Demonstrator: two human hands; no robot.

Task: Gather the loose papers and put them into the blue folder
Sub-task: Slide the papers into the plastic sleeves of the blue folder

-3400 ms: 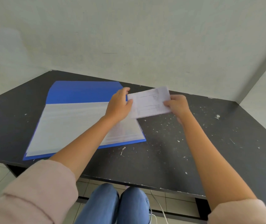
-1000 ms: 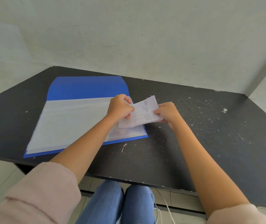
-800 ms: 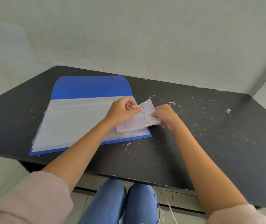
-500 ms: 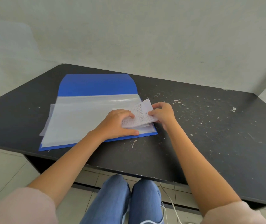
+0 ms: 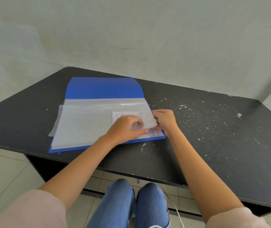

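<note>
A blue folder (image 5: 104, 88) is laid open on the left part of a black table (image 5: 213, 137), its bare blue cover lying on the far side. The near half is covered by a stack of clear sleeves (image 5: 85, 122). The leftmost of these are fanned out past the folder's left edge.

A printed paper (image 5: 131, 114) is seen at the right end of the sleeves, close to the folder's right edge. Its left part lies flat, while its right edge is lifted and bent. Whether it already sits inside a sleeve or only on top cannot be told.

The left hand (image 5: 124, 127) is set on the paper with its fingers curled down and the thumb stretched to the right along the near side – whether the sheet is gripped or merely pressed cannot be told. The right hand (image 5: 165, 120) is placed just beside the folder's right edge, and the raised edge of the paper is pinched by its curled fingers.

The table's right half is speckled with pale flecks (image 5: 182, 105). A plain wall (image 5: 148, 38) is met by the table's far edge. Below the near edge, two knees (image 5: 123, 203) in blue denim are seen above a tiled floor, with a white cable (image 5: 174, 206) running beside them.
</note>
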